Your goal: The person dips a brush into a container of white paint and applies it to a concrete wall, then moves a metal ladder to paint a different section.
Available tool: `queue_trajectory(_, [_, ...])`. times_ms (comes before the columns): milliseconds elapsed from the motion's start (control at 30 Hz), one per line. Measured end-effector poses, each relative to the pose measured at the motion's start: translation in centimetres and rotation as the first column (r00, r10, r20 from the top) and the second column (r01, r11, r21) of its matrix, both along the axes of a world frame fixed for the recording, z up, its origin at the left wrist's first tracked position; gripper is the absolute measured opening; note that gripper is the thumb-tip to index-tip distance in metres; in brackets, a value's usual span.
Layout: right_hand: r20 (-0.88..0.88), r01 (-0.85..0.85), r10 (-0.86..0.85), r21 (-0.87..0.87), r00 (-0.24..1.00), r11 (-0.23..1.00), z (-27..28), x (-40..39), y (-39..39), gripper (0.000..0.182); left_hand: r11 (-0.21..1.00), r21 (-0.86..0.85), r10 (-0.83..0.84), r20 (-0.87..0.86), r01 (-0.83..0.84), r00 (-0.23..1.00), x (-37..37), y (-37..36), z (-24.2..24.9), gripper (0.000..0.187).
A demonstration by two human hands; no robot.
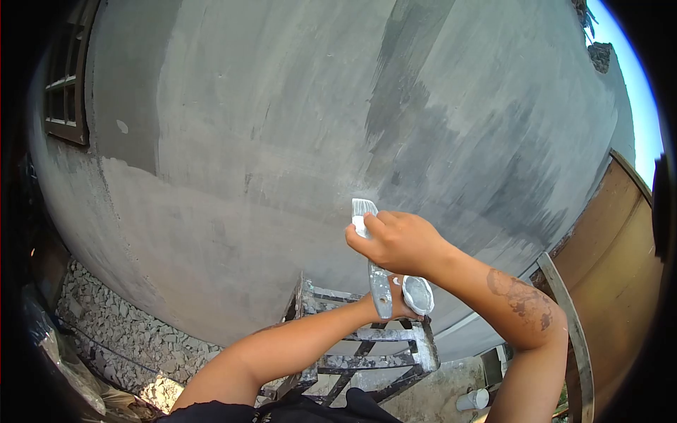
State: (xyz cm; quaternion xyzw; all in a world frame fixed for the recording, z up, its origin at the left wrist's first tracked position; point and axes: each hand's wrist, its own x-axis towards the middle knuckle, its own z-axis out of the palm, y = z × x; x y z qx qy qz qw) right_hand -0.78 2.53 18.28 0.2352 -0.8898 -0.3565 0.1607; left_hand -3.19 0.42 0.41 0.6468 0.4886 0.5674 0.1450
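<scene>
A paintbrush (381, 290) is gripped in my right hand (402, 243), its white-coated bristles pointing up at the grey wall (282, 141). The bristle tips are right at the wall surface, beside a whitish smear. The paint-spattered handle hangs down below my fist and crosses in front of my left wrist. My left hand (402, 302) holds a small cup (419, 296) with a white-crusted rim and grey-white paint inside. Most of its fingers are hidden behind the cup and the brush handle.
Under my arms stands a paint-spattered metal ladder or stand (367, 362). Gravel (120, 324) runs along the wall's foot at left. A framed window (69, 92) is upper left. Brown panels (606, 268) close off the right, near a white container (472, 400) on the ground.
</scene>
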Motion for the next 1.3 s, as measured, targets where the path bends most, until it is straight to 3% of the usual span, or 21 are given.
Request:
queue_trajectory(67, [-0.007,0.036,-0.038,-0.18,0.999,0.983,4.3,-0.4,0.4,0.036,0.999,-0.054,0.001,0.061,0.002,0.998,0.1,-0.3,0.2,0.08])
queue_trajectory(133, [-0.153,0.023,-0.08,-0.344,0.985,0.939,9.6,-1.1,1.1,0.023,0.986,-0.163,0.007,0.164,0.02,0.986,0.1,-0.6,0.4,0.079])
queue_trajectory(200, [-0.298,-0.145,-0.021,-0.527,0.954,0.837,13.7,-1.3,0.8,0.025,0.983,-0.18,-0.006,0.172,0.037,0.985,0.0,-0.7,0.6,0.078])
queue_trajectory(233, [-0.299,-0.146,-0.021,-0.525,0.954,0.838,14.1,-1.1,0.5,0.025,0.983,-0.179,-0.002,0.167,0.032,0.986,0.1,-0.7,0.5,0.078])
queue_trajectory(300, [-0.474,-0.228,0.074,-0.277,0.877,0.933,14.4,-1.0,0.1,0.027,0.984,-0.176,0.003,0.168,0.027,0.986,0.1,-0.8,0.7,0.078])
queue_trajectory(400, [-0.347,-0.012,0.034,0.064,0.937,0.998,7.2,-2.6,-0.2,0.033,0.985,-0.171,0.021,0.17,0.009,0.985,0.4,-0.7,0.5,0.079])
queue_trajectory(500, [-0.178,-0.171,0.196,0.143,0.964,0.975,-1.4,-3.4,0.4,0.031,0.986,-0.163,0.041,0.118,-0.021,0.992,0.4,-0.2,-0.1,0.08])
queue_trajectory(533, [-0.168,-0.202,0.225,0.145,0.96,0.969,-2.3,-3.1,-0.3,0.026,0.994,-0.094,-0.042,0.084,0.05,0.996,0.3,-0.1,-0.1,0.082])
queue_trajectory(567, [-0.099,-0.139,0.139,0.005,0.985,0.99,-2.0,-2.7,-1.0,0.026,0.992,-0.027,-0.122,0.045,0.123,0.992,0.2,-0.1,0.0,0.085])
queue_trajectory(633, [-0.023,-0.062,0.059,-0.128,0.998,0.99,0.4,-2.0,-2.0,0.027,0.992,-0.09,-0.074,0.12,0.085,0.99,0.5,-0.3,-0.2,0.082])
queue_trajectory(700, [-0.124,-0.007,-0.021,-0.222,0.992,0.975,5.5,-2.7,-1.4,0.028,0.983,-0.172,-0.039,0.181,0.07,0.983,0.5,-0.9,0.8,0.079])
queue_trajectory(767, [-0.301,-0.124,0.014,-0.349,0.953,0.929,10.7,-3.4,-0.6,0.032,0.983,-0.169,-0.037,0.175,0.067,0.984,0.5,-0.9,0.9,0.079])
queue_trajectory(833, [-0.425,-0.27,0.119,-0.317,0.897,0.909,14.2,-3.2,-1.2,0.035,0.984,-0.156,-0.052,0.195,0.083,0.979,0.5,-0.8,0.8,0.078])
queue_trajectory(867, [-0.422,-0.272,0.121,-0.319,0.899,0.908,14.0,-3.4,-1.3,0.035,0.984,-0.157,-0.049,0.199,0.081,0.979,0.5,-0.9,0.9,0.078])
queue_trajectory(933, [-0.48,-0.144,0.113,-0.028,0.87,0.989,12.8,-3.8,-1.9,0.033,0.981,-0.182,-0.037,0.163,0.067,0.986,0.5,-1.0,0.9,0.081])
queue_trajectory(1000, [-0.34,-0.036,0.067,0.095,0.938,0.995,6.8,-5.2,-2.0,0.03,0.979,-0.189,-0.041,0.163,0.072,0.986,0.4,-0.9,0.8,0.081])
queue_trajectory(1067, [-0.213,-0.157,0.198,0.197,0.957,0.968,-0.4,-6.2,-1.1,0.027,0.978,-0.195,-0.046,0.163,0.078,0.986,0.6,-0.8,0.3,0.081])
queue_trajectory(1133, [-0.06,-0.169,0.176,0.1,0.983,0.98,-3.9,-5.0,-2.4,0.026,0.99,-0.021,-0.136,0.123,0.139,0.983,0.6,-0.2,-0.4,0.084])
queue_trajectory(1200, [0.051,-0.083,0.088,-0.09,0.995,0.993,-2.5,-4.5,-3.9,0.029,0.998,0.049,-0.043,0.033,0.041,0.999,0.7,0.0,-0.7,0.087])
queue_trajectory(1267, [-0.037,-0.065,0.059,-0.215,0.998,0.974,2.1,-5.3,-4.0,0.033,0.986,-0.133,-0.072,0.235,0.105,0.969,0.6,-0.6,0.2,0.084])
queue_trajectory(1300, [-0.098,-0.056,0.035,-0.216,0.995,0.975,5.6,-5.6,-4.1,0.033,0.978,-0.184,-0.065,0.187,0.1,0.98,0.4,-1.0,0.8,0.08])
